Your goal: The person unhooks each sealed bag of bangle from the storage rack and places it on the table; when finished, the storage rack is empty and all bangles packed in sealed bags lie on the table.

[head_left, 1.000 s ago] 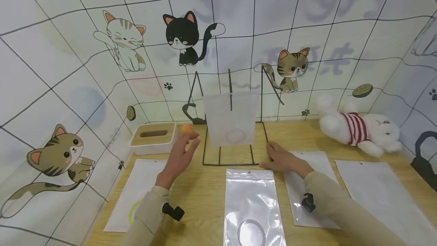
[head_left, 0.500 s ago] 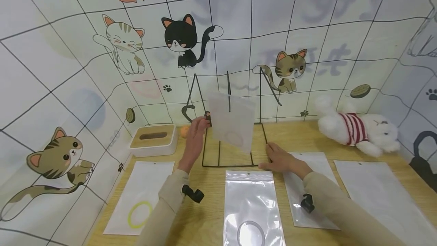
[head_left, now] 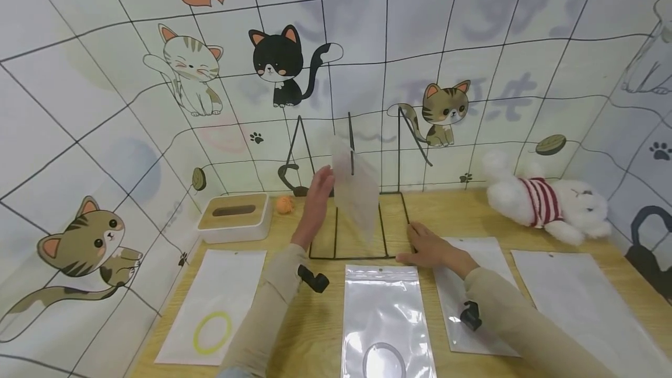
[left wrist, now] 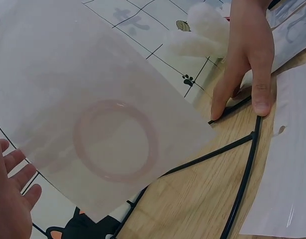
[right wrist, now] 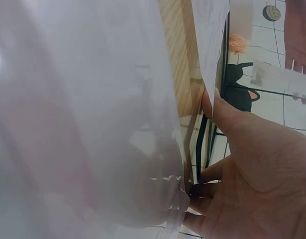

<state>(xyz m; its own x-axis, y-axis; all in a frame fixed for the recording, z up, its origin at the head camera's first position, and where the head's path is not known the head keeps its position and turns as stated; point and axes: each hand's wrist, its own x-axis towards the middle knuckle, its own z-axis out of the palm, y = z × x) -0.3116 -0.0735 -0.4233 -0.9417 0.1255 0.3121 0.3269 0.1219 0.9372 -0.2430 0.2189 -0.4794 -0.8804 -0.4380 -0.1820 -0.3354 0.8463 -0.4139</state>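
A translucent zip bag with a pale pink ring inside (left wrist: 115,142) hangs from the middle prong of a black wire display rack (head_left: 349,258). In the head view the hanging bag (head_left: 357,191) is turned nearly edge-on. My left hand (head_left: 317,200) is at the bag's left edge, its fingers extended and partly behind it in the left wrist view; whether they touch it is unclear. My right hand (head_left: 433,247) holds the front right corner of the rack's base, thumb on the front bar and fingers at the side bar.
Flat bags lie in front: one with a yellow ring (head_left: 210,302), a shiny one with a grey ring (head_left: 385,308), and two whitish ones at right (head_left: 475,302). A tissue box (head_left: 236,220), an orange ball (head_left: 284,205) and a white plush toy (head_left: 546,200) stand along the patterned wall.
My left hand has moved right from near the orange ball to the hanging bag. The bag has swung from facing front to nearly edge-on. The right hand has stayed on the rack.
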